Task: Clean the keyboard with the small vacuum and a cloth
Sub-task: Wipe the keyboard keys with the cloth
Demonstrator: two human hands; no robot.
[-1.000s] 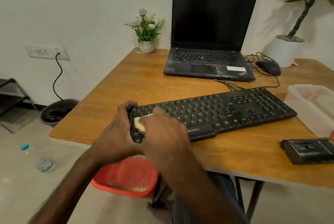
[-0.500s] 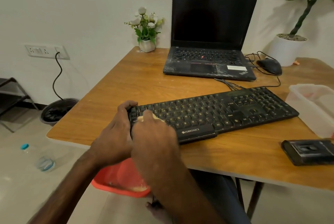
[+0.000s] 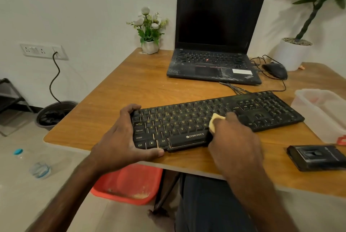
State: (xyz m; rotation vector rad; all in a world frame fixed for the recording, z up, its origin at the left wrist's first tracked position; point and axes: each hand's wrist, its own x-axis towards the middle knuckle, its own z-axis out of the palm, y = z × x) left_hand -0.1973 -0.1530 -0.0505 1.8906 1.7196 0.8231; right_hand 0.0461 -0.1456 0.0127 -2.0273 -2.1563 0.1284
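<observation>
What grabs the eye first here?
The two hands on the black keyboard at the table's near edge: the left hand grips its left end, and the right hand presses a pale yellow cloth on the middle keys. Behind stands an open laptop, screen dark and palm rest dusty.

r hand [image 3: 235,138] presses cloth [image 3: 215,122] on keyboard [image 3: 262,111] mid; l hand [image 3: 119,138] grips left end.
</observation>
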